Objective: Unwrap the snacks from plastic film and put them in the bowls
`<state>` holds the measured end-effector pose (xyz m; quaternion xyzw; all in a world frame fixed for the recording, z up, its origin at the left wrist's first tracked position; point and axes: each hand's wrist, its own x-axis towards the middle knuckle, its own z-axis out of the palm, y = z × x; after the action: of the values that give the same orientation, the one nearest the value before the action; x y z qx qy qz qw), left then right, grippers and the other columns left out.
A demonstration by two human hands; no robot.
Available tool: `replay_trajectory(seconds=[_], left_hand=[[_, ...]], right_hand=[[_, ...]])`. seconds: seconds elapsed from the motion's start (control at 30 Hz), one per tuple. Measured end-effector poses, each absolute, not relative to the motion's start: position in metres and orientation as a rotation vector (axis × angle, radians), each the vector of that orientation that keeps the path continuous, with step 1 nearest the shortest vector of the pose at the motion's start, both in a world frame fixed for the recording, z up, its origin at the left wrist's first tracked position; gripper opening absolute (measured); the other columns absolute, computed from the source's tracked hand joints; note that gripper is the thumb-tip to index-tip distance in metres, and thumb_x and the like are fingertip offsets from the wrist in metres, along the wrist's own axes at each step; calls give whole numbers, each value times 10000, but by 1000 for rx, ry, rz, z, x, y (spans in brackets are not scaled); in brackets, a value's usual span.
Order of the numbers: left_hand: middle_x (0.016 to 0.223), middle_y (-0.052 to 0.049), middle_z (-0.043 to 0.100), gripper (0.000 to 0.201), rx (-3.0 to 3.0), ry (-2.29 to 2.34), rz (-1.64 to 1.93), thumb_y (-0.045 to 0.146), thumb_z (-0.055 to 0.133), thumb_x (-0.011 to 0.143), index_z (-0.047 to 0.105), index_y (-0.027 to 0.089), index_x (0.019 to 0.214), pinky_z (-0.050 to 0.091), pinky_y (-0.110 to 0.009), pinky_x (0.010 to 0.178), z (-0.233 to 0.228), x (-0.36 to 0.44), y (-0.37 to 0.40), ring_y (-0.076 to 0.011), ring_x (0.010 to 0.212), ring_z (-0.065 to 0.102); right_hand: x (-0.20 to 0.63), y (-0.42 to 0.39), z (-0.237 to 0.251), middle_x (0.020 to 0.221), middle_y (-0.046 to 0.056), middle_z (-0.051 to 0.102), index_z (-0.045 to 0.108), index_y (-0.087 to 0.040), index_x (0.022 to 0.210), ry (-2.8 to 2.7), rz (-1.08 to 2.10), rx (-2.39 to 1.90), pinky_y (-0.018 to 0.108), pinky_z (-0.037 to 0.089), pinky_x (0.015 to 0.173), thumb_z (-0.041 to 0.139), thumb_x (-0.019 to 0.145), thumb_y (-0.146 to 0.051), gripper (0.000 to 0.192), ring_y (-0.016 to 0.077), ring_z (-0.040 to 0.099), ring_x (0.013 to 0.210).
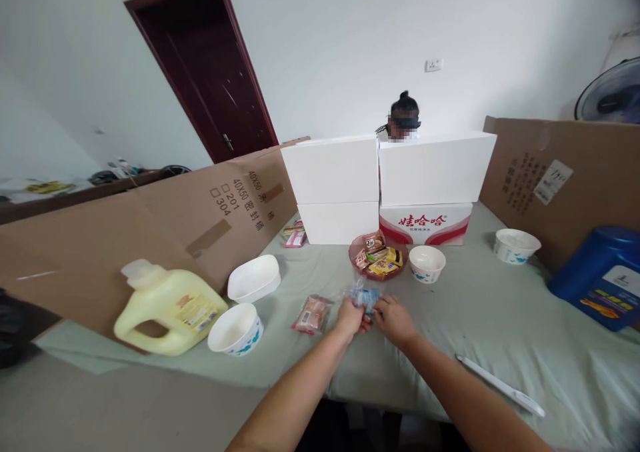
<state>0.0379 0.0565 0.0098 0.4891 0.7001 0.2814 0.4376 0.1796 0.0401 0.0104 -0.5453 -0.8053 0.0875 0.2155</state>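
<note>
Between my two hands is a small clear packet with blue print (367,297), held just above the green cloth in front of the bowl. My left hand (352,317) is closed on its left side, fingers curled. The fingers of my right hand (395,319) pinch its right edge. Left of my hands lies a reddish snack packet (313,314) on the cloth. Just beyond them, a red translucent bowl (356,265) holds several wrapped snacks (385,263) in yellow and brown. A white paper bowl (427,265) with blue print stands right beside it.
White boxes (335,189) form a wall at the back, a person (404,115) behind them. Cardboard panels (240,219) flank the table. Left are a yellow jug (175,312), a white dish (255,279) and a paper bowl (235,329); right, a blue bottle (600,275) and a white stick-like tool (500,385).
</note>
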Motion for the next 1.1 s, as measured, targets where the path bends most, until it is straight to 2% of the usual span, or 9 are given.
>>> replay_trajectory(seconds=[0.1, 0.2, 0.3, 0.37, 0.5, 0.6, 0.73, 0.97, 1.1], left_hand=[[606, -10, 642, 285, 1326, 1780, 732, 357, 522, 893, 478, 150, 1084, 481, -260, 464, 7, 32, 26, -178, 471, 628], [847, -79, 681, 314, 1909, 1671, 837, 345, 559, 858, 516, 163, 1111, 528, -342, 740, 11, 12, 2, -220, 801, 684], [1186, -121, 620, 327, 2756, 1151, 565, 300, 625, 798, 575, 192, 1103, 388, -452, 1025, 23, -6, 2, -281, 1182, 541], [1312, -124, 550, 367, 2942, 1063, 248, 270, 660, 771, 589, 195, 1123, 268, -496, 1106, 36, -15, 15, -301, 1291, 436], [1058, -96, 679, 152, 2750, 1340, -160, 206, 536, 860, 669, 185, 931, 267, -441, 1090, 59, -28, 40, -252, 1103, 582], [922, -61, 706, 234, 2626, 1420, -199, 297, 456, 919, 675, 215, 907, 426, -349, 903, 62, -29, 40, -224, 937, 643], [897, -48, 714, 310, 2510, 1569, -199, 349, 377, 954, 664, 232, 957, 458, -284, 705, 51, -13, 30, -208, 831, 666], [1011, -145, 687, 280, 2349, 1926, -218, 291, 460, 910, 645, 142, 1060, 483, -360, 753, 37, 22, 16, -274, 907, 659], [1333, -162, 526, 336, 2499, 1944, -90, 154, 404, 908, 582, 146, 1194, 342, -479, 1023, 30, 24, -1, -309, 1264, 446]], right_hand=[[186, 25, 2, 1033, 72, 644, 661, -209, 1029, -2335, 286, -1442, 299, 427, 866, 559, 874, -349, 232, 213, 559, 1007], [188, 19, -5, 1118, 79, 612, 617, -230, 1148, -2419, 309, -1369, 338, 419, 898, 664, 788, -437, 419, 246, 532, 1058], [186, 21, -7, 1103, 101, 608, 646, -205, 1061, -2464, 324, -1342, 361, 396, 916, 548, 881, -306, 229, 252, 515, 1072], [188, 24, -6, 1074, 106, 620, 659, -185, 969, -2488, 350, -1328, 351, 382, 922, 459, 909, -194, 209, 239, 514, 1074], [208, 25, 2, 1014, 85, 657, 649, -174, 919, -2511, 460, -1314, 293, 383, 878, 423, 914, -151, 228, 193, 558, 997], [233, 21, 9, 897, 44, 682, 643, -185, 869, -2482, 583, -1369, 242, 394, 743, 425, 927, -205, 226, 153, 595, 837], [253, 13, 12, 746, 3, 681, 628, -192, 822, -2399, 710, -1539, 211, 347, 597, 403, 937, -235, 256, 116, 585, 665], [236, 1, 3, 985, 78, 682, 581, -195, 1081, -2181, 524, -1889, 267, 357, 672, 420, 931, -262, 231, 183, 624, 838], [230, -2, 1, 1175, 140, 586, 560, -169, 1161, -2116, 393, -1956, 303, 395, 735, 423, 935, -312, 301, 219, 605, 925]])
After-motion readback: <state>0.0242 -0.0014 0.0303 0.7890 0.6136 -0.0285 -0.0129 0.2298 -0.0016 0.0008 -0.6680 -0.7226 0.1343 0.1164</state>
